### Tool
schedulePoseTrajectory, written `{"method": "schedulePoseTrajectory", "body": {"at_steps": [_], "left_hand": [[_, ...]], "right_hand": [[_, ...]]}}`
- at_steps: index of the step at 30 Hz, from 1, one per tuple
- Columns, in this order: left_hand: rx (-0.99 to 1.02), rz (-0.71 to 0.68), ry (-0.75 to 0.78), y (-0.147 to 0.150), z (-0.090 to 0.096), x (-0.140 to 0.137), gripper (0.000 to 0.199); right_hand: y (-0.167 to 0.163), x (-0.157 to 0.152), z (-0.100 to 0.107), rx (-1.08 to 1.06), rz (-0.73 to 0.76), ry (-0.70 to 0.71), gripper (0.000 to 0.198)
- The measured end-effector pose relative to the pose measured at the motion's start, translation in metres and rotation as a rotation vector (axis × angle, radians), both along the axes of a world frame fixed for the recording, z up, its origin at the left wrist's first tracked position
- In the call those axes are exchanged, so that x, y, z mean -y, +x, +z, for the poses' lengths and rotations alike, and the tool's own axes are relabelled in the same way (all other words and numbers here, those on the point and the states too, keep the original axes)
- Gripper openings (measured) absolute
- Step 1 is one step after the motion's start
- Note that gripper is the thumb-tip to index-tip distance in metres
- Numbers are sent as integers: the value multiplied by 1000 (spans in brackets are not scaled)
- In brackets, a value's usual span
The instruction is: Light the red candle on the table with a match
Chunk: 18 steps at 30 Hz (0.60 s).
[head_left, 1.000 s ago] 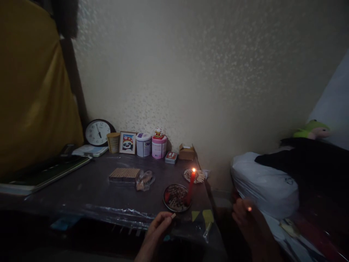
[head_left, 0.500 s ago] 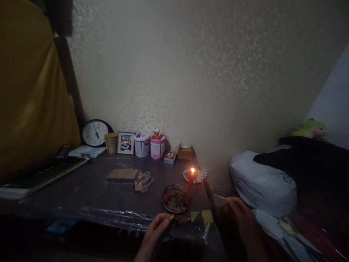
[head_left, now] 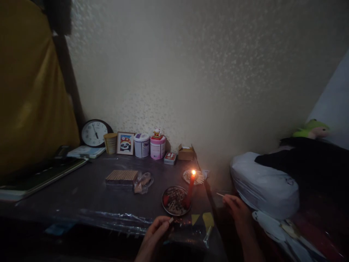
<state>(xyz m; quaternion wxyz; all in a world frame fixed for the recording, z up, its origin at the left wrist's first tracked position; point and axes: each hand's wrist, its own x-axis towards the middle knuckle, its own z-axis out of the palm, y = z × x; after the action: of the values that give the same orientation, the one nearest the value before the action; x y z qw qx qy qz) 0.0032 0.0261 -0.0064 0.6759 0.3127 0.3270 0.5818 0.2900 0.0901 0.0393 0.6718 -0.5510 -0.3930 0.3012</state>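
My left hand [head_left: 158, 233] is closed at the front edge of the table, pinching a small tan piece [head_left: 171, 220] whose kind I cannot make out. Out past the table's right side, my right hand [head_left: 237, 208] pinches a thin pale stick [head_left: 220, 194] pointing left. Between and beyond the hands, a lit red candle [head_left: 191, 187] stands upright at the right rim of a round metal dish [head_left: 176, 214] with dark and pale bits in it. Behind the flame lies a second dish [head_left: 185, 177] with several thin pale sticks [head_left: 200, 177].
On the dark table [head_left: 81, 193] lie a block of narrow brown strips [head_left: 121, 175], a clear plastic bag [head_left: 143, 182] and yellow paper pieces [head_left: 207, 219]. A clock [head_left: 95, 133], panda picture [head_left: 125, 143], tins [head_left: 142, 146] and small cardboard box [head_left: 185, 153] line the back. A white bag [head_left: 263, 185] sits right.
The stick in my right hand has shifted slightly right and tilts a little differently. My left hand stays nearly still with its small piece. The candle keeps burning.
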Motion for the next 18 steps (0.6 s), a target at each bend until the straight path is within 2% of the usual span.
{"method": "schedulePoseTrajectory", "body": {"at_steps": [5,11,18], "left_hand": [[-38,26,-40,0,-1,-1,36],[22,-50,-71,2,3,4,36],[77,-62,-62,5,-24,-7,34]], "right_hand": [[-4,-29,-7,-90,52,-37,28],[-5,-80,-24,-52,57,-113,19],[-8,-120,-39,63,81,-212,14]]}}
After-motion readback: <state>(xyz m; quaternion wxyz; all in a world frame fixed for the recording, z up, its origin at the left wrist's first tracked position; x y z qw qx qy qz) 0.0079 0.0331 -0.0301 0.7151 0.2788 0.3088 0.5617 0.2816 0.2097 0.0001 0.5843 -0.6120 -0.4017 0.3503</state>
